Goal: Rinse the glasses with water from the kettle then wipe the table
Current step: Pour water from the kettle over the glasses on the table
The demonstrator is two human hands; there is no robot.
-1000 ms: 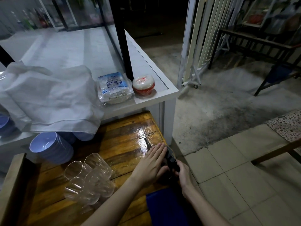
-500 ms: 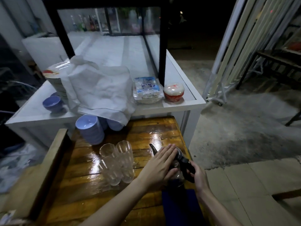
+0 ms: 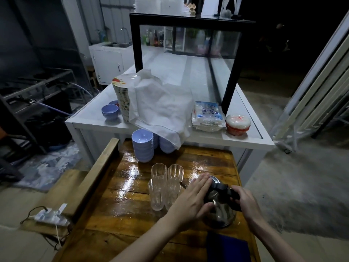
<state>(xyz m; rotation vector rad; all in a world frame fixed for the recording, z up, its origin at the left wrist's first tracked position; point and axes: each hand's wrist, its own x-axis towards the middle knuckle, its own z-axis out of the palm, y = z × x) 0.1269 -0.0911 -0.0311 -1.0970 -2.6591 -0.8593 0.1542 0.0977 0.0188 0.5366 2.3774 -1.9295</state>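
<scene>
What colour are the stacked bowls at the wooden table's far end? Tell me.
Plain pale lavender-blue, no pattern. The head view shows the stacked round bowls clearly.

The left hand (image 3: 190, 201) and the right hand (image 3: 245, 202) are both bare. The left forearm (image 3: 151, 241) and right forearm (image 3: 275, 241) are bare as well, uncovered all the way to the view's lower edge

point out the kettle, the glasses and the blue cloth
kettle (image 3: 221, 212): head view, on its steel body below the handle
glasses (image 3: 157, 193): head view, on the wall of the front left glass
blue cloth (image 3: 226, 248): head view, on the middle of the fabric
</scene>
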